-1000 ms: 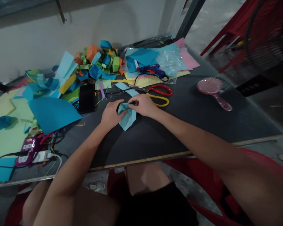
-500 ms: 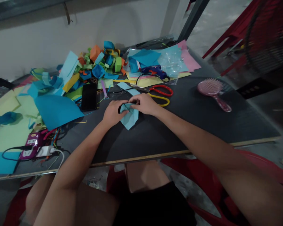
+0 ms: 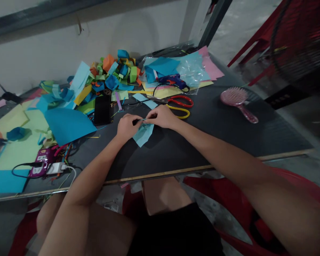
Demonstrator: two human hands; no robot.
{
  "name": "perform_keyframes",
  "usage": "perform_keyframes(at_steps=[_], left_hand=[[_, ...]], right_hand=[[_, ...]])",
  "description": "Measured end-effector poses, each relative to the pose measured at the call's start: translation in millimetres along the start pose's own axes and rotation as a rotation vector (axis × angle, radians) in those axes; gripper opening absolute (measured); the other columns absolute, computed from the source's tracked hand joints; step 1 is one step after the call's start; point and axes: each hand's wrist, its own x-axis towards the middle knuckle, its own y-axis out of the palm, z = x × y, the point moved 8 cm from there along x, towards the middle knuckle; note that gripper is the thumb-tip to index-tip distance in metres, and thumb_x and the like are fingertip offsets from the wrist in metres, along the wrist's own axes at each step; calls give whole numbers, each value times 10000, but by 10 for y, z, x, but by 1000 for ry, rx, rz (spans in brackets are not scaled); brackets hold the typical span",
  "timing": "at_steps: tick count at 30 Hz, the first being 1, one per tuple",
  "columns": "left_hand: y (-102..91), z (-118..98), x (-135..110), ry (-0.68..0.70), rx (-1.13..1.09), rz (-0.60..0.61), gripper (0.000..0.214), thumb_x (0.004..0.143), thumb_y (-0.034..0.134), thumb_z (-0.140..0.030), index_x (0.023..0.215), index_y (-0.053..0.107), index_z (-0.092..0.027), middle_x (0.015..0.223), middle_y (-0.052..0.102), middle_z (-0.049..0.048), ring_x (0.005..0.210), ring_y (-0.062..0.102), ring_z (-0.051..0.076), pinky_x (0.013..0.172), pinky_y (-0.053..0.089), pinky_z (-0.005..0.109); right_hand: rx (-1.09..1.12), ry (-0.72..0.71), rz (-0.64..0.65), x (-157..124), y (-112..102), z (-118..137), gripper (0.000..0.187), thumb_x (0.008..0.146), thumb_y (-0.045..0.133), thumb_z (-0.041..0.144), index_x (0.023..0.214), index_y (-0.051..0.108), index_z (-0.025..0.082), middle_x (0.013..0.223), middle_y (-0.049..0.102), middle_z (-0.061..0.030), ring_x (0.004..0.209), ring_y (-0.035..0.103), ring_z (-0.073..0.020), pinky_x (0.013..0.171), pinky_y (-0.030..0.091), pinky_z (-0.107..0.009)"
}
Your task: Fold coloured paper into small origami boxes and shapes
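Note:
A light blue piece of paper (image 3: 143, 135), creased and pointed at its lower end, hangs between my two hands above the dark tabletop. My left hand (image 3: 127, 127) pinches its upper edge on the left. With thumb and fingers together, my right hand (image 3: 161, 116) grips the same edge on the right, the fingertips of both hands almost meeting. Scissors with one red and one yellow handle (image 3: 181, 106) lie just beyond my right hand. Past my left hand rests a black phone (image 3: 102, 109). A light blue paper strip (image 3: 145, 100) is behind the hands.
A heap of folded coloured paper pieces (image 3: 114, 73) sits at the back. Right of it are a blue glue gun (image 3: 173, 81) and paper sheets in clear plastic. A pink hairbrush (image 3: 236, 99) lies to the right. A purple power strip (image 3: 42, 161) with cables is at the left.
Both hands have drawn their fingertips closer together along the paper's top edge. The paper's lower end has swung slightly left and looks more crumpled. The camera view has shifted a little.

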Motion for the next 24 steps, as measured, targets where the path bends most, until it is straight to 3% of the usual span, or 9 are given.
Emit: perform_keyframes(at_steps=[9, 13, 20, 24], left_hand=[[13, -42, 6, 128, -86, -15, 159, 850, 687, -221, 945, 803, -274, 960, 791, 10, 970, 696, 195, 888, 539, 324], [4, -8, 14, 65, -35, -13, 158, 854, 699, -221, 952, 812, -271, 923, 790, 25, 927, 700, 199, 844, 528, 303], [-78, 16, 20, -15, -5, -45, 129, 834, 696, -218, 866, 821, -229, 849, 784, 33, 816, 702, 198, 784, 514, 284], [-100, 81, 46, -81, -61, -69, 136, 832, 693, -227, 887, 817, -211, 854, 790, 38, 790, 715, 193, 755, 522, 273]], right_hand=[[26, -57, 22, 42, 31, -69, 177, 733, 752, 328, 794, 818, 175, 695, 744, -68, 639, 637, -171, 600, 448, -282], [90, -73, 22, 79, 41, -121, 223, 712, 756, 357, 808, 817, 165, 730, 751, -81, 656, 640, -170, 647, 478, -289], [52, -180, 49, 62, 61, -48, 397, 710, 727, 507, 883, 804, 158, 650, 678, -27, 611, 546, -128, 571, 358, -258], [135, -160, 27, 125, 64, -98, 459, 690, 740, 560, 882, 799, 147, 693, 698, -49, 624, 554, -138, 588, 383, -267]])
